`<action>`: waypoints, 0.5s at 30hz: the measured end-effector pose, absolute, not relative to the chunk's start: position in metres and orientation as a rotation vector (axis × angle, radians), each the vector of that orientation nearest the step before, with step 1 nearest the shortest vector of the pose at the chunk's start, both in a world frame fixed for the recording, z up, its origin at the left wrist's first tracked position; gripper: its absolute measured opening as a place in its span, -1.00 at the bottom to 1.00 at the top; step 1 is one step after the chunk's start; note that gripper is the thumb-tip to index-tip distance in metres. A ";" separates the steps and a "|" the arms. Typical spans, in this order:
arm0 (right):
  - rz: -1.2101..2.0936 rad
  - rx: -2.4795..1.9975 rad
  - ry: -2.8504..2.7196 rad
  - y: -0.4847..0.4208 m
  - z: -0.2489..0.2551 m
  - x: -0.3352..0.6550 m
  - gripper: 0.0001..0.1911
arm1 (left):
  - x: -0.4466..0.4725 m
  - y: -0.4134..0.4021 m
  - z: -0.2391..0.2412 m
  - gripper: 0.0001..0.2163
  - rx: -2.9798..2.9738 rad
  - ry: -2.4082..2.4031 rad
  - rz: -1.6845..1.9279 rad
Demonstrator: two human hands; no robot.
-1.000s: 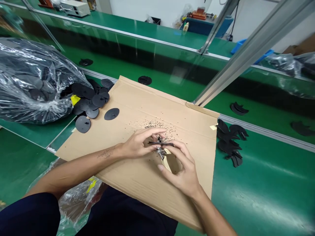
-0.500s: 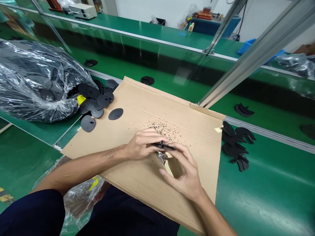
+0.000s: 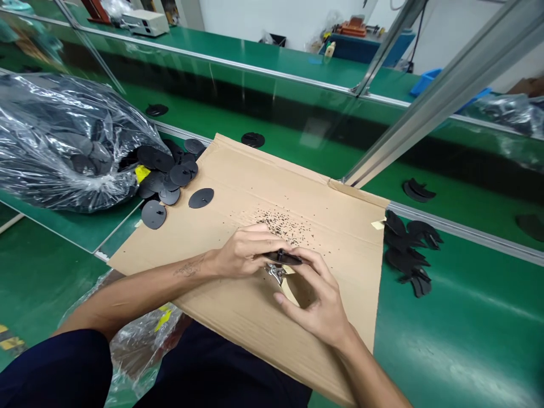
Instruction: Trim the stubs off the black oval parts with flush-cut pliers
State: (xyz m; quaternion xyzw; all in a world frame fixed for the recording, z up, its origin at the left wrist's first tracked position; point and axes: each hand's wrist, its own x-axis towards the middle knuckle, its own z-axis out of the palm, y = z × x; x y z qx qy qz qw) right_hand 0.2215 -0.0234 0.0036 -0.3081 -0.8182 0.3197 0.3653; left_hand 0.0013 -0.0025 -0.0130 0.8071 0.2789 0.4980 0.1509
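Note:
A thin black plastic disc (image 3: 282,258) with a small raised stub is held by its left edge between the thumb and fingers of my left hand (image 3: 244,249). My right hand (image 3: 318,294) curls around the pale-handled nippers (image 3: 289,290), its thumb apart from its fingers. The right fingertips touch the disc's right edge. The metal jaws of the nippers point left, just below the disc; part of the handles is hidden by my right hand. Small black scraps (image 3: 283,224) are scattered on the cardboard sheet (image 3: 250,317) beyond my hands.
A clear plastic bag (image 3: 76,153) of black discs lies at left, with several loose discs (image 3: 181,174) spilling from it. One disc (image 3: 201,198) lies alone on the cardboard. Black curved pieces (image 3: 408,249) are piled at right. A metal post (image 3: 420,96) slants up behind the cardboard.
The disc has tilted slightly, so more of its face shows. The nippers' jaws have shifted a little to the left. Both hands stay almost in place.

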 end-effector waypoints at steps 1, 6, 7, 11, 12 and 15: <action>0.820 -0.795 -2.112 -0.023 0.003 0.222 -0.49 | 0.001 -0.002 -0.013 -0.75 2.326 0.791 1.420; 0.833 -0.804 -2.125 -0.024 0.004 0.222 -0.49 | -0.002 0.000 -0.013 -0.74 2.367 0.777 1.400; 0.846 -0.794 -2.125 -0.024 0.004 0.222 -0.50 | -0.002 0.000 -0.013 -0.76 2.362 0.772 1.416; 0.878 -0.762 -2.128 -0.023 0.005 0.222 -0.48 | -0.001 -0.002 -0.012 -0.80 2.333 0.789 1.433; 0.877 -0.769 -2.127 -0.023 0.005 0.222 -0.47 | -0.001 -0.002 -0.012 -0.79 2.329 0.792 1.419; 0.868 -0.793 -2.119 -0.023 0.005 0.223 -0.47 | -0.002 -0.001 -0.012 -0.73 2.335 0.792 1.386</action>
